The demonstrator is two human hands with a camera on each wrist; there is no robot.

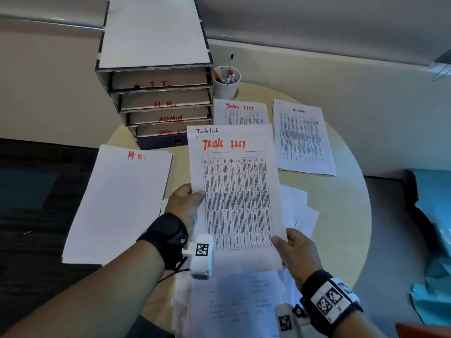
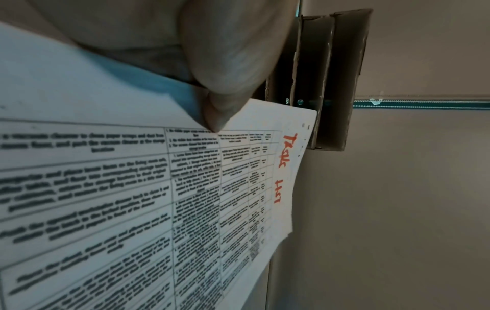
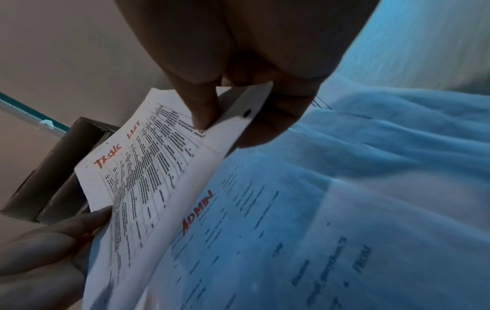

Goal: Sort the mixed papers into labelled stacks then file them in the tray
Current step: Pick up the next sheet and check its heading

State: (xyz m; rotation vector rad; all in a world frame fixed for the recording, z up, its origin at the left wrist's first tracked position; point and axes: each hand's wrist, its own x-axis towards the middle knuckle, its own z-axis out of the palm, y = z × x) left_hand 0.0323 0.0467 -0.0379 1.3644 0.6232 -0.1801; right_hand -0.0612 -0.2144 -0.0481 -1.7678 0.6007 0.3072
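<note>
Both hands hold up a printed sheet headed "Task List" in red (image 1: 234, 191) above the round table. My left hand (image 1: 186, 201) pinches its left edge, thumb on the printed side (image 2: 225, 100). My right hand (image 1: 295, 247) pinches its lower right corner (image 3: 209, 113). The same sheet (image 2: 185, 199) fills the left wrist view. Sorted stacks lie on the table: H.R. (image 1: 119, 203) at the left, Task List (image 1: 241, 113) behind the held sheet, Admin (image 1: 302, 137) at the right. Unsorted papers (image 1: 231, 303) lie below the hands, an "Admin" sheet (image 3: 265, 230) on top.
A cardboard filing tray (image 1: 156, 93) with slots marked I.T., H.R., ADMIN and Task List stands at the table's back left. A white cup of pens (image 1: 227, 81) sits beside it. A wall runs behind. Something teal (image 1: 434, 228) lies at the right, off the table.
</note>
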